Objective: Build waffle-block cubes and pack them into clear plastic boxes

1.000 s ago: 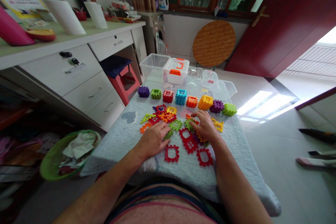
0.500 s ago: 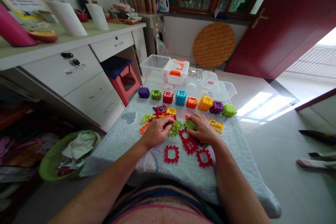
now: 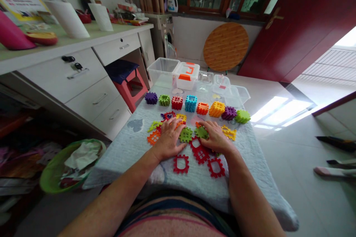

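My left hand [image 3: 169, 140] is open, its fingers spread over orange and red plastic building tiles, with the thumb stretched right. Beside its fingertips lies a green window tile [image 3: 185, 134], apart from the thumb. My right hand [image 3: 217, 137] has its thumb and fingers at opposite edges of a solid green tile [image 3: 201, 132]; the outer fingers hide part of what lies beneath. Below it are a red window tile [image 3: 201, 154] and two red frame tiles, one in front of the left thumb [image 3: 181, 172], the other [image 3: 216, 174] below my right wrist.
A row of stacked tiles, among them a blue stack [image 3: 191, 103] and a yellow stack [image 3: 217, 109], spans the table behind my hands. Clear plastic boxes [image 3: 164, 66] and a lidded box with orange latches [image 3: 185, 76] stand at the far edge. Yellow tiles [image 3: 228, 132] lie right.
My left hand has opened from a pinch and flattened to the left, away from the green window tile, which now shows more fully. My right hand has hardly moved.
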Tool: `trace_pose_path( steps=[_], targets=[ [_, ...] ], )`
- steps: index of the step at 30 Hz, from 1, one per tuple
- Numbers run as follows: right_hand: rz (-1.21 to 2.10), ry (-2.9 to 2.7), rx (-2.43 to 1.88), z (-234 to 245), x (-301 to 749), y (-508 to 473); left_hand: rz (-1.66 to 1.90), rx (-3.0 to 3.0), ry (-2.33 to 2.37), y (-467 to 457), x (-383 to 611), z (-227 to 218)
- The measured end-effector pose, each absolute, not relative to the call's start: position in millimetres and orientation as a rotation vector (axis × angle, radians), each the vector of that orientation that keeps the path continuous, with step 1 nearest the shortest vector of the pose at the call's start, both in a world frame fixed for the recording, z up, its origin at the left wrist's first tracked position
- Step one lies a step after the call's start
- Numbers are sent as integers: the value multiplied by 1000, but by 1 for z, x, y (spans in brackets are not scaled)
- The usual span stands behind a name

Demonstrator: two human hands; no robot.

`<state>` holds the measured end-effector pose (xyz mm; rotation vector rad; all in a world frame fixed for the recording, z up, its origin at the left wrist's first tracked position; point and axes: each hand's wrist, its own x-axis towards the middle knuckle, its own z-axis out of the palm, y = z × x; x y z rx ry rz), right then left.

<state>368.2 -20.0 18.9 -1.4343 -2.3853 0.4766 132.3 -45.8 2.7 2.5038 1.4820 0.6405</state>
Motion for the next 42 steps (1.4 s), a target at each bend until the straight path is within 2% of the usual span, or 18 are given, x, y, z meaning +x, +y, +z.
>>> trace_pose_path(
  steps=[13, 26, 42],
  targets=[
    [323, -2224, -1293, 19, 347, -24, 815, 2451, 1415, -43, 133, -5],
    [436, -2384, -1205, 19, 343, -30, 821, 2433, 1416, -44, 133, -1],
    [448, -2269, -1141, 19, 339, -30, 784, 2433, 1462, -45, 134, 0]
  ],
)
